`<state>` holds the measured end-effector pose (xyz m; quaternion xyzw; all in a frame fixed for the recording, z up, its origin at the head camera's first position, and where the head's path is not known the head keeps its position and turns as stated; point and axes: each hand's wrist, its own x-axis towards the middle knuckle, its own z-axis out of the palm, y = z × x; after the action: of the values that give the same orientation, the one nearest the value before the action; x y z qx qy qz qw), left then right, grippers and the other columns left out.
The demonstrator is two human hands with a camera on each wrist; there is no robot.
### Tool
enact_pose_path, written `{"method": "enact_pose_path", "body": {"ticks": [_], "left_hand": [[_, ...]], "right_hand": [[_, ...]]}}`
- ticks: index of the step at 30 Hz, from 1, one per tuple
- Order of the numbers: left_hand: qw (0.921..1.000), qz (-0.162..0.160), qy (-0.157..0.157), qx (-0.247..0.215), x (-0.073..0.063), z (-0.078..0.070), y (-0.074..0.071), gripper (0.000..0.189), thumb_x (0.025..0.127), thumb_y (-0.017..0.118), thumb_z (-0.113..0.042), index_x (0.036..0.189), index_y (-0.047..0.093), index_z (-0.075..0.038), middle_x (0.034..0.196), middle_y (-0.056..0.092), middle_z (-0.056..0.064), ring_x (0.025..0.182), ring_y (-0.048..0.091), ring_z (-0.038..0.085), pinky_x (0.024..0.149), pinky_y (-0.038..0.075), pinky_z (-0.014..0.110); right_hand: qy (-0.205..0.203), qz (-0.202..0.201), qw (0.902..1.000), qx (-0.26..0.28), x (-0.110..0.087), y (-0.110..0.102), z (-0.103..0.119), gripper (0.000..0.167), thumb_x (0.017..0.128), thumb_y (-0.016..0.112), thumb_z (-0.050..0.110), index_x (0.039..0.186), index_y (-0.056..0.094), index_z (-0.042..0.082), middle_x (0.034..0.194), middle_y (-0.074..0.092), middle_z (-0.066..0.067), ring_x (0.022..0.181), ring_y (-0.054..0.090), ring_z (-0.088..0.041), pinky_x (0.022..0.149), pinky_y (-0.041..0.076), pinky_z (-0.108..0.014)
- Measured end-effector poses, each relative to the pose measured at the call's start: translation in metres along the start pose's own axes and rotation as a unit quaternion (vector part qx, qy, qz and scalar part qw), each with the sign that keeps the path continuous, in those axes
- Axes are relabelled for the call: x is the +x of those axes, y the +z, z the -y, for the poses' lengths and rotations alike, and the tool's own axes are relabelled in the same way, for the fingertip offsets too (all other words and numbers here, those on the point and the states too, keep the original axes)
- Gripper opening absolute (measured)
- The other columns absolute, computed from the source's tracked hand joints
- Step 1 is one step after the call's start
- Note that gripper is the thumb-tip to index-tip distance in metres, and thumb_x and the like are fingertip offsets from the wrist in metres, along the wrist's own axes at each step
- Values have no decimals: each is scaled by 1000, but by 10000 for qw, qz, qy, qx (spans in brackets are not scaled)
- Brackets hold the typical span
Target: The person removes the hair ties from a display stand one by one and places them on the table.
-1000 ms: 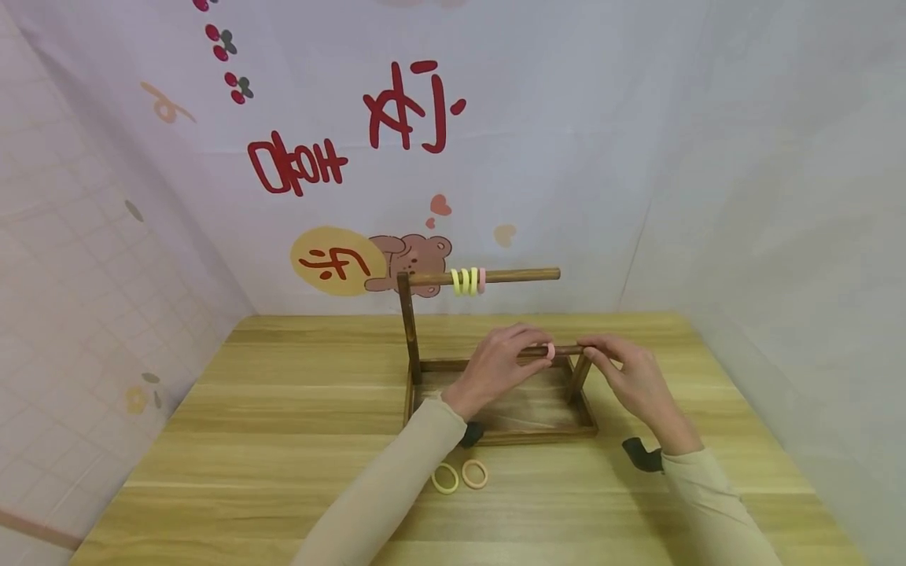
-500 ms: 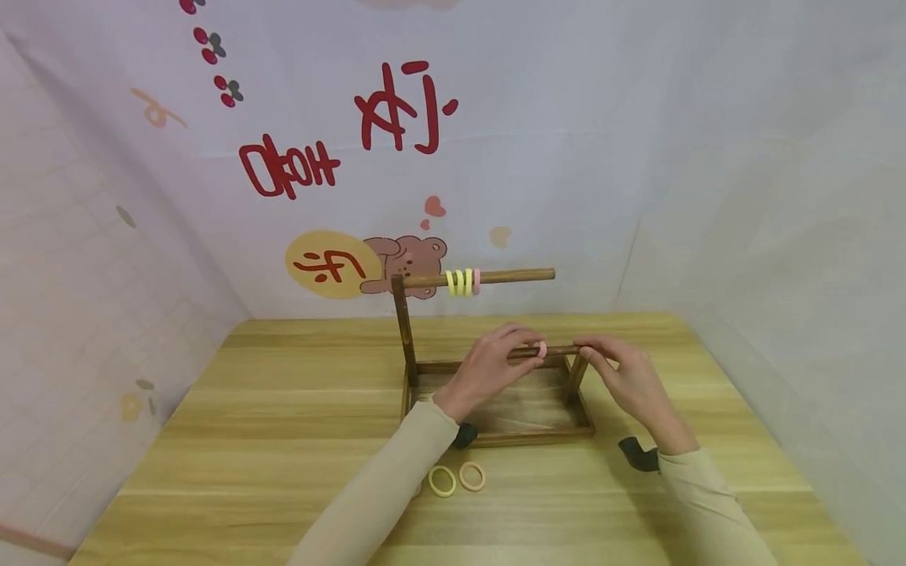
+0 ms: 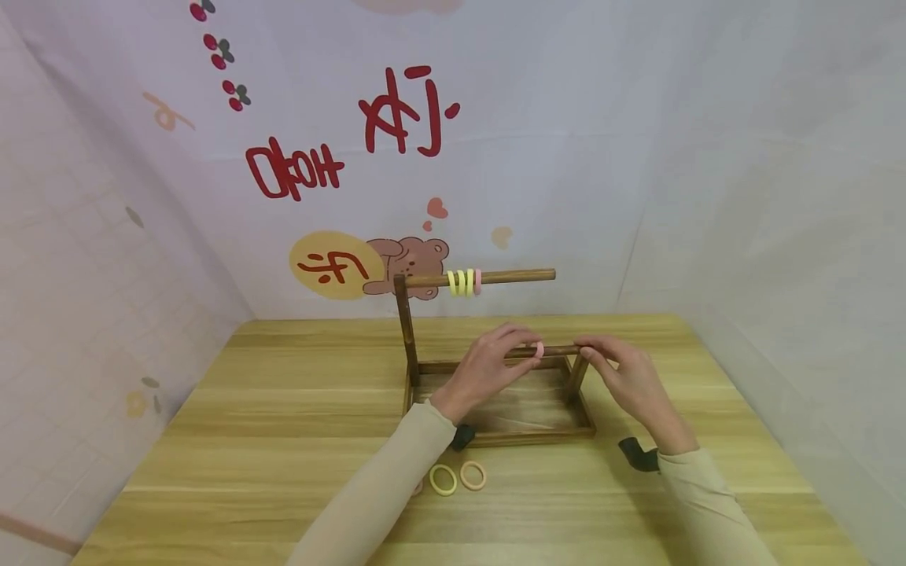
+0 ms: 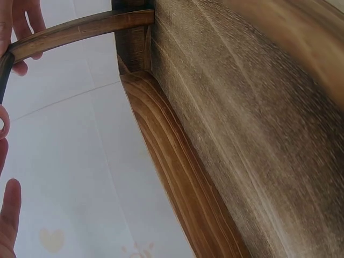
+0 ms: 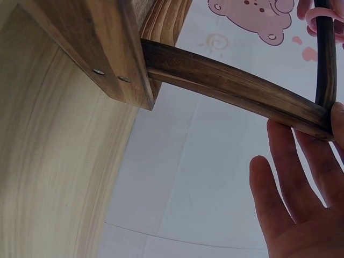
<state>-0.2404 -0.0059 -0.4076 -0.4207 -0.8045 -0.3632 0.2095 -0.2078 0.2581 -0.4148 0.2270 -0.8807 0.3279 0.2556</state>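
Note:
A dark wooden stand (image 3: 524, 437) with a shallow tray base carries two rods, one high and one low. My left hand (image 3: 488, 363) pinches a pink ring (image 3: 539, 350) that sits around the lower rod (image 3: 562, 350). At that rod's right end, my right hand (image 3: 630, 379) grips the corner where it meets the short post (image 3: 577, 379). The right wrist view shows fingers (image 5: 285, 156) against this post and the pink ring farther along the rod. Three yellow rings (image 3: 461, 283) and another pink ring (image 3: 477, 281) hang on the upper rod (image 3: 520, 276).
A yellow ring (image 3: 443, 479) and a peach ring (image 3: 473, 475) lie on the wood-grain table (image 3: 297, 440) in front of the stand. Part of another ring (image 3: 418, 488) shows beside the left sleeve. Printed white cloth (image 3: 566, 141) surrounds the table's back and sides.
My left hand has slid the pink ring slightly left along the lower rod, away from the right post. The right hand keeps its grip on the corner. The head view has shifted a little.

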Motion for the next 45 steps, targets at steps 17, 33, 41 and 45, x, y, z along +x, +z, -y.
{"method": "enact_pose_path", "body": {"ticks": [17,33,41,45], "left_hand": [[9998,-161,119,7,-6,3,-5,33,93,81,-15,124,72,-8,124,70,5,115,67,18,101,52,26],[9999,-16,52,-126,-13,8,-13,33,95,78,-13,126,71,-5,125,67,5,114,67,18,101,52,25],[9999,43,-11,-95,-16,9,-15,33,96,77,-13,127,70,-5,126,66,6,116,66,19,101,52,27],[9999,19,-61,-82,-17,9,-17,34,95,78,-13,128,70,-6,126,66,5,116,66,19,101,53,28]], "right_hand": [[-27,-104,9999,-128,2,0,4,18,99,69,2,115,76,3,109,77,-12,98,73,-33,81,57,-55],[67,10,10000,-61,1,-1,3,19,101,67,5,118,75,5,112,76,-12,101,73,-35,83,57,-57],[142,61,9999,-30,0,-1,3,19,102,66,6,119,75,5,113,76,-13,102,73,-37,84,56,-58],[154,76,9998,-43,0,-1,3,20,102,66,6,119,75,5,113,76,-13,102,73,-37,84,56,-58]]}}
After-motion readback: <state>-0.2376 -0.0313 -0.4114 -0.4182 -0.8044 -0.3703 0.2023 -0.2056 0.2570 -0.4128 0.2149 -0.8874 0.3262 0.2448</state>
